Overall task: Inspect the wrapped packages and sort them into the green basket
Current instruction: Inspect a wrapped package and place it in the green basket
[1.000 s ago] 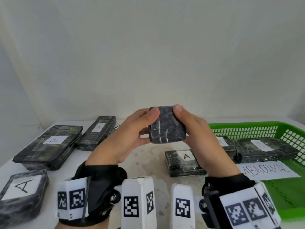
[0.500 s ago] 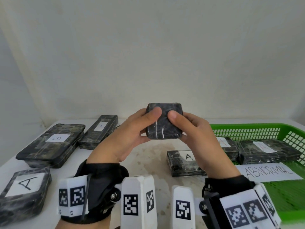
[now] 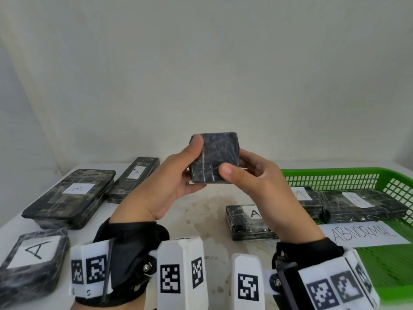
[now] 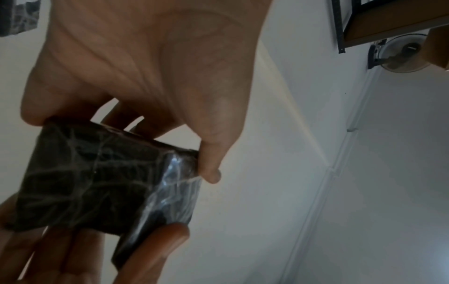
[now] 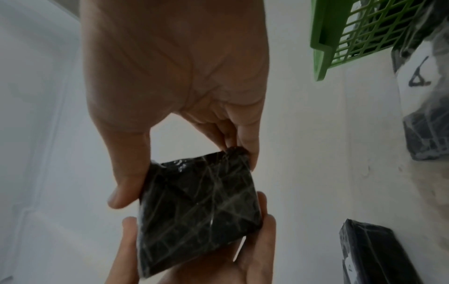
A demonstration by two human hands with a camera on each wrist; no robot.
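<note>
A small square package (image 3: 215, 157) wrapped in dark film is held up above the white table (image 3: 207, 202), its plain side facing me. My left hand (image 3: 176, 177) grips its left edge, thumb on the upper left corner. My right hand (image 3: 252, 175) grips the right side, thumb on the lower right corner. The wrist views show the same package (image 4: 104, 182) (image 5: 199, 211) pinched between thumbs and fingers of both hands. The green basket (image 3: 335, 177) stands at the right with two wrapped packages (image 3: 366, 204) labelled A inside.
On the table lie a package labelled A (image 3: 248, 220) beside the basket, a large one labelled B (image 3: 71, 195), a long one (image 3: 134, 177) behind it, and one labelled A (image 3: 31, 262) at the near left. A paper sign reading ABNORMAL (image 3: 364, 234) lies in the basket.
Both hands have lifted and turned the small package. The right thumb slid from its top edge down to the lower right corner; the left thumb now sits on the upper left corner.
</note>
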